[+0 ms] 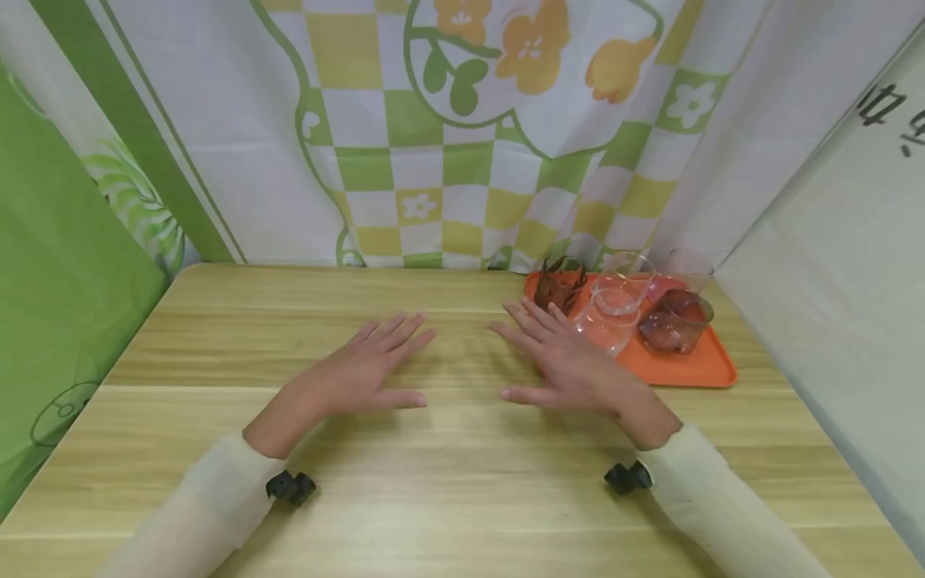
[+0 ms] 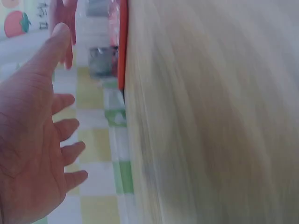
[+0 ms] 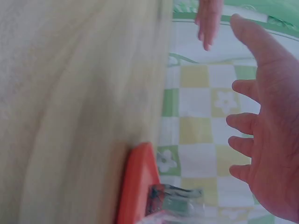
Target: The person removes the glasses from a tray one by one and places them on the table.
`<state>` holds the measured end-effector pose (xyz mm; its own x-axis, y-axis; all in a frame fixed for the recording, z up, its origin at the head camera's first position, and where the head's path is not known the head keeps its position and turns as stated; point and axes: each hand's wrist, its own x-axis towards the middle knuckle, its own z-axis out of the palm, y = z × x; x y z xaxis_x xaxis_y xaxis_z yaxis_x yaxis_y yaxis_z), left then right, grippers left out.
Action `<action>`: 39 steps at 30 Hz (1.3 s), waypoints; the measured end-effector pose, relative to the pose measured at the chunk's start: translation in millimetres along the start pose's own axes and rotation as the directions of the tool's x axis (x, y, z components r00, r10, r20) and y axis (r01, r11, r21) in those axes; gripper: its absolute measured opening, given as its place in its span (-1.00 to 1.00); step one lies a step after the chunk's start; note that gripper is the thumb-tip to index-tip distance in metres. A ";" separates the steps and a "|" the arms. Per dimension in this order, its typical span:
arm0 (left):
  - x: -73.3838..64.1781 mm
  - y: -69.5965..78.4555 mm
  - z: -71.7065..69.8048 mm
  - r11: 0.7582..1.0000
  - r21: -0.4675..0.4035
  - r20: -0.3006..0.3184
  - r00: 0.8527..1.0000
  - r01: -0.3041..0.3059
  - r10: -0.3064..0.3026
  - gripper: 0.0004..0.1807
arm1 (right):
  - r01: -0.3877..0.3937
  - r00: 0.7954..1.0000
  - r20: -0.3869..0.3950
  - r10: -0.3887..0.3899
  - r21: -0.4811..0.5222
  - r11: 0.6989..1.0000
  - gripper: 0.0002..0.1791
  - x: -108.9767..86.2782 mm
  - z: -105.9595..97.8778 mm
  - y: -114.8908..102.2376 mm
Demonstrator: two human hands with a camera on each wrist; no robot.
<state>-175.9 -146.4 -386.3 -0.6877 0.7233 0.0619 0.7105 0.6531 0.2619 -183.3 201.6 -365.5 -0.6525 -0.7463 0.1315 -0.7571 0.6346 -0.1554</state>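
Orange tray (image 3: 139, 175) cropped in wrist views

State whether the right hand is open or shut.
Open: the right hand has its fingers extended, with gaps between them in the right wrist view, and nothing held.

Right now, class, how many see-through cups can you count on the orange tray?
5: brown cup back left, clear cup back middle, another clear cup in front, pinkish cup back right, purplish cup front right. The right hand overlaps the tray and may hide more.
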 end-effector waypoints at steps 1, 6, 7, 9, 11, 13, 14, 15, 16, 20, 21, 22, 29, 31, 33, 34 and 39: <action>0.8 2.7 0.6 1.000 -0.002 0.000 1.000 -0.001 0.001 0.01 | -0.002 1.000 -0.007 0.002 0.004 1.000 0.00 -1.6 -2.4 0.6; 6.3 17.5 2.9 0.999 0.023 -0.017 1.000 -0.023 0.023 0.06 | -0.031 0.999 -0.041 0.032 0.020 0.999 -0.01 -13.2 -16.5 4.3; 8.0 19.9 3.2 0.999 0.030 -0.019 0.999 -0.025 0.026 0.06 | -0.042 0.998 -0.046 0.044 0.026 0.999 -0.02 -15.9 -18.7 5.7; 11.6 24.0 3.6 0.999 0.035 -0.022 0.999 -0.033 0.033 0.05 | -0.062 0.996 -0.069 0.064 0.036 0.997 -0.03 -22.0 -22.9 9.1; 14.3 27.0 4.9 0.999 0.036 -0.023 0.999 -0.035 0.036 0.05 | -0.074 0.993 -0.093 0.079 0.055 0.996 -0.04 -27.1 -25.0 11.9; 18.1 29.7 6.7 0.998 0.043 -0.025 0.999 -0.037 0.038 0.04 | -0.084 0.988 -0.120 0.092 0.066 0.994 -0.06 -32.1 -26.6 15.4; 20.6 31.3 7.4 0.998 0.045 -0.026 0.999 -0.035 0.036 0.03 | -0.088 0.986 -0.134 0.096 0.066 0.994 -0.07 -34.2 -27.8 17.1; 23.5 32.7 8.5 0.998 0.048 -0.028 0.999 -0.033 0.035 0.02 | -0.095 0.984 -0.145 0.104 0.067 0.993 -0.08 -36.4 -28.8 18.5; 26.7 34.3 9.8 0.998 0.050 -0.029 0.999 -0.029 0.031 0.01 | -0.098 0.982 -0.155 0.109 0.078 0.992 -0.09 -38.3 -29.9 20.6; 43.1 41.7 13.4 0.999 0.032 -0.024 1.000 -0.006 0.007 -0.04 | -0.086 0.968 -0.231 0.101 0.076 0.993 -0.16 -45.2 -33.0 30.4; 47.5 43.4 14.3 1.000 0.024 -0.025 1.000 -0.008 0.009 -0.06 | -0.080 0.962 -0.255 0.096 0.074 0.994 -0.17 -47.1 -33.8 33.0; 51.8 45.1 15.1 1.000 0.015 -0.024 1.000 -0.011 0.011 -0.07 | -0.074 0.956 -0.278 0.092 0.075 0.994 -0.18 -49.0 -34.4 35.6; 82.2 57.7 23.2 0.999 0.009 0.007 0.999 -0.041 0.041 -0.12 | -0.077 0.905 -0.414 0.096 0.062 0.995 -0.15 -60.2 -42.2 50.9; 90.8 62.2 25.5 0.999 0.016 0.013 0.999 -0.046 0.046 -0.12 | -0.090 0.895 -0.432 0.108 0.062 0.994 -0.16 -62.6 -44.7 54.2; 98.8 66.6 28.1 0.998 0.031 0.011 0.999 -0.050 0.049 -0.12 | -0.121 0.882 -0.451 0.135 0.060 0.991 -0.16 -66.1 -46.9 57.9; 102.6 69.0 29.1 0.998 0.033 0.011 0.999 -0.052 0.052 -0.11 | -0.143 0.874 -0.461 0.156 0.063 0.988 -0.18 -68.6 -47.5 60.1; 117.9 77.2 36.6 0.999 0.006 0.051 0.998 -0.045 0.045 -0.04 | -0.226 0.821 -0.504 0.270 0.147 0.963 -0.24 -82.0 -48.2 74.8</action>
<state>-196.7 -2.5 -394.0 -0.6466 0.7625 0.0242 0.7419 0.6210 0.2529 -188.0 319.9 -340.8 -0.7561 -0.3400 0.5592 -0.5767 0.7501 -0.3236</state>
